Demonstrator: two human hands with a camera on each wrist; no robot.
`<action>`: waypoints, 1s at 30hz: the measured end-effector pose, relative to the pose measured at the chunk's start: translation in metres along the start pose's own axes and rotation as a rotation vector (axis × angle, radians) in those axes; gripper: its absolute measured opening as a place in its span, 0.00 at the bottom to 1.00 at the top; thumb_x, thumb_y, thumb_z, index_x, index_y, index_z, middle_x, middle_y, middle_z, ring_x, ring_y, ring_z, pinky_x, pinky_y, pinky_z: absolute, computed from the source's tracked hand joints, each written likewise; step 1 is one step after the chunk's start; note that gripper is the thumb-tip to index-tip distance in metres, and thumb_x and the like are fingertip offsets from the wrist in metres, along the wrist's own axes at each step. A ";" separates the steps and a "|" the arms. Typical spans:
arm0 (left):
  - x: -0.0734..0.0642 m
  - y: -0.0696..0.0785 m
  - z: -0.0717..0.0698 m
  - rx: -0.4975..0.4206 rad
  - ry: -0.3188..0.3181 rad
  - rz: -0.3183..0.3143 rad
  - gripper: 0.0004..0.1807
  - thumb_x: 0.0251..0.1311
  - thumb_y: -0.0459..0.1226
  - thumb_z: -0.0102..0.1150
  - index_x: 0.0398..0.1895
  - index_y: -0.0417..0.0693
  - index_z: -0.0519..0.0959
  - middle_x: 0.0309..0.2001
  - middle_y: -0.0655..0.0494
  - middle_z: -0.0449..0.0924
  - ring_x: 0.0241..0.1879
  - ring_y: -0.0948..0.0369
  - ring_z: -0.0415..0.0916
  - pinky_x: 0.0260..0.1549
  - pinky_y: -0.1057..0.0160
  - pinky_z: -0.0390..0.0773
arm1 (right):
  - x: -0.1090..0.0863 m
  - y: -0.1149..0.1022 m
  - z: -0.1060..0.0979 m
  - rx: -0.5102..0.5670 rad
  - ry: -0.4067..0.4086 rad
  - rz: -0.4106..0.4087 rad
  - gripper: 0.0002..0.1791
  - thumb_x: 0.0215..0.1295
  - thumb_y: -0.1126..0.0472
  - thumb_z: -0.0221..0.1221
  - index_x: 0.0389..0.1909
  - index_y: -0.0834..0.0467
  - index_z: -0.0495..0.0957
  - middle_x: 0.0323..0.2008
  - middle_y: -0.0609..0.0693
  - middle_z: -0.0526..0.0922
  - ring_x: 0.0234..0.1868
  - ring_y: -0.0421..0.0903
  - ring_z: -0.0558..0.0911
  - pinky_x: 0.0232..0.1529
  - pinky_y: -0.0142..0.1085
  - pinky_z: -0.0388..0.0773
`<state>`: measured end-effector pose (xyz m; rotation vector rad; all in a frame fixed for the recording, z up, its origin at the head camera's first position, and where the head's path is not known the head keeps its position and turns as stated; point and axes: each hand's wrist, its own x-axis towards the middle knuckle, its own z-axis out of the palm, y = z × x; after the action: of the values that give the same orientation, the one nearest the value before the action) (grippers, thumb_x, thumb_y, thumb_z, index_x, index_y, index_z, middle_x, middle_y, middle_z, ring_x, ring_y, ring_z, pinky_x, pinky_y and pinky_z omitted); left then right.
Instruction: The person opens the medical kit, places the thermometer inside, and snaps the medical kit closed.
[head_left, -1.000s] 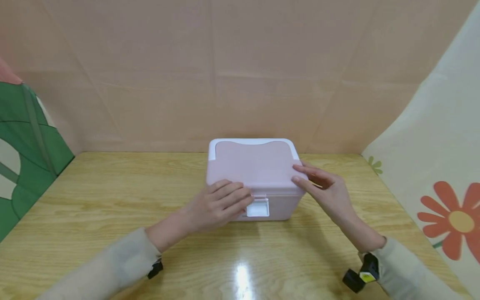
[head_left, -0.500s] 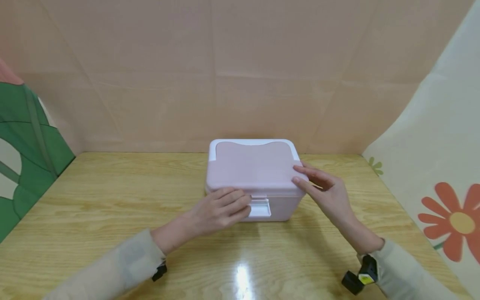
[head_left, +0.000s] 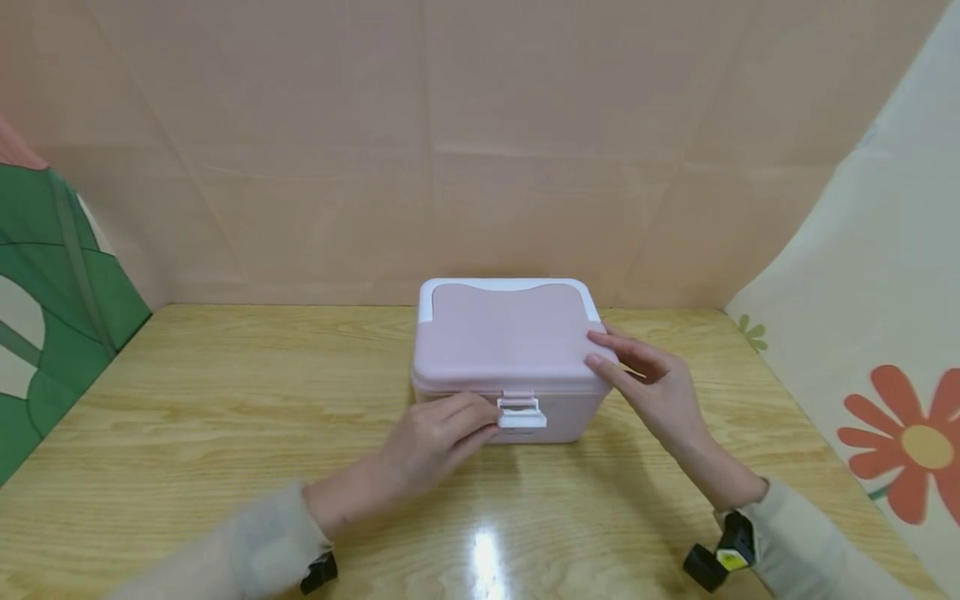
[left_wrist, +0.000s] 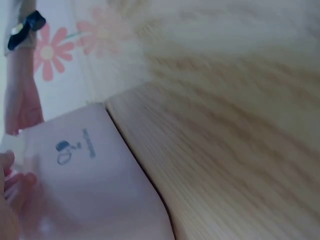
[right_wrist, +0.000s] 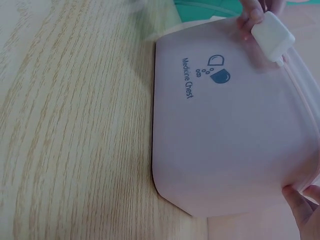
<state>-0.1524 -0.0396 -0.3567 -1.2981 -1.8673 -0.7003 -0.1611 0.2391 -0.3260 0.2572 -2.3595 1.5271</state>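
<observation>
A pale pink medicine chest (head_left: 517,333) with a white-edged lid sits on the wooden table, its lid down. Its front bears the print "Medicine Chest" with a capsule mark, legible in the right wrist view. The white latch (right_wrist: 272,37) at the front juts outward, and my left hand (head_left: 438,437) pinches its left end between thumb and fingers. At the lid's right front corner, my right hand (head_left: 660,383) rests with thumb and fingertips fairly straight against the edge. In the left wrist view, part of my left hand (left_wrist: 12,195) shows at the left border.
The wooden table (head_left: 262,375) extends to both sides and in front of the chest. Behind it hangs a plain beige cloth (head_left: 337,167). Patterned cloth with a red flower (head_left: 922,446) borders the right, and green printed cloth (head_left: 67,292) the left.
My left hand has slid down from the lid's front edge to the latch. The latch now tilts outward from the chest front. The right hand and chest have hardly moved.
</observation>
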 end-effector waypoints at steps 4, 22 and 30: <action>0.001 0.010 0.001 -0.170 -0.002 -0.238 0.08 0.52 0.31 0.67 0.36 0.41 0.81 0.37 0.52 0.85 0.37 0.62 0.84 0.41 0.78 0.78 | -0.001 0.000 0.000 -0.005 0.000 0.006 0.21 0.61 0.59 0.65 0.54 0.62 0.80 0.58 0.46 0.79 0.58 0.29 0.75 0.48 0.22 0.76; 0.016 0.026 0.001 -0.524 0.077 -0.775 0.09 0.54 0.31 0.67 0.37 0.38 0.79 0.34 0.46 0.85 0.31 0.58 0.85 0.31 0.71 0.82 | 0.000 0.001 -0.001 0.003 -0.010 0.019 0.21 0.61 0.57 0.64 0.54 0.61 0.80 0.58 0.45 0.79 0.59 0.30 0.74 0.49 0.21 0.75; 0.017 0.026 0.002 -0.442 0.079 -0.689 0.11 0.53 0.30 0.67 0.40 0.39 0.78 0.33 0.46 0.86 0.29 0.59 0.85 0.29 0.74 0.81 | 0.000 0.001 -0.001 0.007 -0.009 0.019 0.21 0.62 0.58 0.64 0.54 0.61 0.80 0.58 0.45 0.79 0.58 0.30 0.75 0.48 0.21 0.76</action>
<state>-0.1316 -0.0202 -0.3436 -0.8236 -2.1735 -1.5670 -0.1610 0.2403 -0.3265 0.2441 -2.3704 1.5466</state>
